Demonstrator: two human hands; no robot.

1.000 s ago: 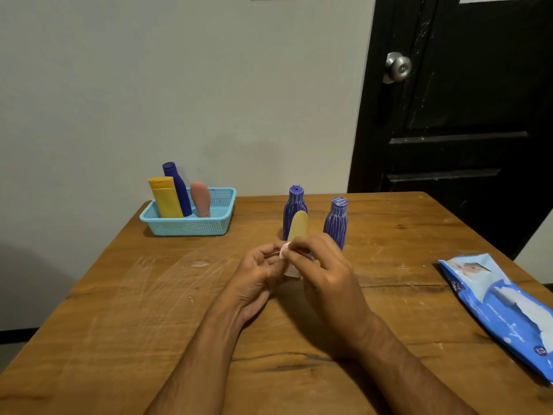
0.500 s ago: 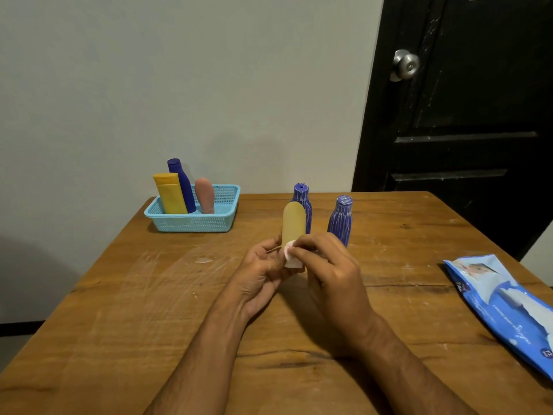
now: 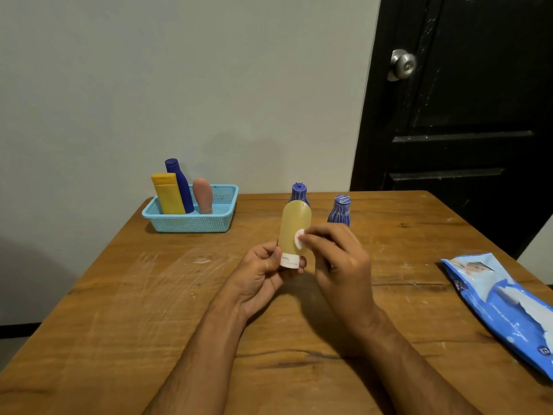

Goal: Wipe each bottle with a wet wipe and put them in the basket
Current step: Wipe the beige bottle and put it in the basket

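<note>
My left hand grips a tan bottle by its white cap, cap end down, above the middle of the table. My right hand pinches a small white wet wipe against the bottle's right side. Behind it stand two blue ribbed bottles, one mostly hidden by the tan bottle, the other just beyond my right fingers. A light blue basket at the back left holds a yellow bottle, a dark blue bottle and a pink bottle.
A blue pack of wet wipes lies near the right edge of the wooden table. A grey wall runs behind the table. A black door with a metal knob stands at the back right.
The tan bottle has been lifted higher and stands more upright. The wipe in my right hand has moved from near the cap up onto the bottle's side.
</note>
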